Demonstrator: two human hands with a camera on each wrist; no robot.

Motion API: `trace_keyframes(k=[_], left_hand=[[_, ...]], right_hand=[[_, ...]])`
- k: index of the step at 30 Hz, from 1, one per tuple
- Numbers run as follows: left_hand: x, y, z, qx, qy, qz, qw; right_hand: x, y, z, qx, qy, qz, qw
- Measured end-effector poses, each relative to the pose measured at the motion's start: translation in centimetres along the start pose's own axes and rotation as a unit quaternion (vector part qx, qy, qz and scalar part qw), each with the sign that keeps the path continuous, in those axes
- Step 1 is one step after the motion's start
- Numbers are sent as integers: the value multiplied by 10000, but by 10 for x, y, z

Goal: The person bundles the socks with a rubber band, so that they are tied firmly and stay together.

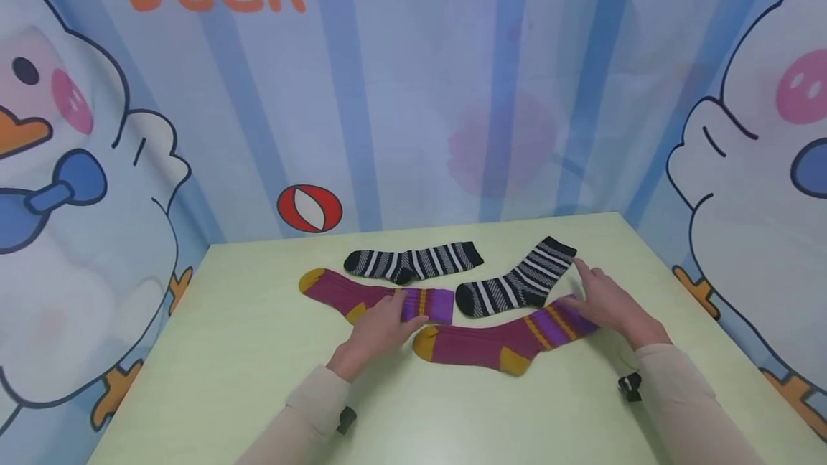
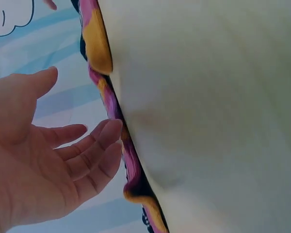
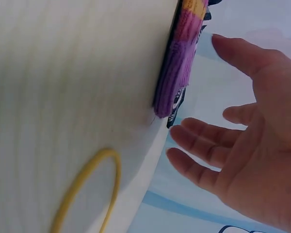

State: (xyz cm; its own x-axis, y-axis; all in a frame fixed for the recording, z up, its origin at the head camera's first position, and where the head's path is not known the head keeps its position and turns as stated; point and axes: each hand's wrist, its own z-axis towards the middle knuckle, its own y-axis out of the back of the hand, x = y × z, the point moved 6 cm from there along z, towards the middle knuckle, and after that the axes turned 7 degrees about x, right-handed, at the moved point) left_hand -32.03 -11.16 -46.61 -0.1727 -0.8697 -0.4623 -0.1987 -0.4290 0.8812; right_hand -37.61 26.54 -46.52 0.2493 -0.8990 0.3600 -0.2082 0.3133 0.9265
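Two maroon socks with mustard toes and heels and purple cuffs lie flat. My left hand [image 1: 380,330] is over the left maroon sock [image 1: 332,291] near its cuff; in the left wrist view its fingers [image 2: 89,162] are loosely bent, with the fingertips against or just by the sock's edge. Beside the cuff of the right maroon sock [image 1: 468,346] is my right hand [image 1: 612,301], fingers spread and slightly bent, holding nothing. Behind them lie two black-and-white striped socks, one on the left [image 1: 381,264] and one angled on the right [image 1: 494,296].
The socks lie on a pale yellow-green table [image 1: 213,379]. Beyond its back edge hangs a blue striped curtain [image 1: 413,92] with duck prints at both sides. In the right wrist view a thin yellow loop [image 3: 82,179] shows near the table.
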Motion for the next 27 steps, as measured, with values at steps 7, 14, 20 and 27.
trace_keyframes(k=[7,14,20,27], left_hand=[[-9,-10,4,306,110,-120,9994],[-10,-9,7,366,-14,-782,9963],[-14,-18,6,513,-316,-593,9964],[-18,-18,8,406,-473,-311,9976]], right_hand=[[-5,-2,2,400,-411,-205,9981],[-5,-2,3,377,-438,-333,9978],[-3,-9,1,410,-331,-291,9982],[0,-7,1,325,-235,-163,9991]])
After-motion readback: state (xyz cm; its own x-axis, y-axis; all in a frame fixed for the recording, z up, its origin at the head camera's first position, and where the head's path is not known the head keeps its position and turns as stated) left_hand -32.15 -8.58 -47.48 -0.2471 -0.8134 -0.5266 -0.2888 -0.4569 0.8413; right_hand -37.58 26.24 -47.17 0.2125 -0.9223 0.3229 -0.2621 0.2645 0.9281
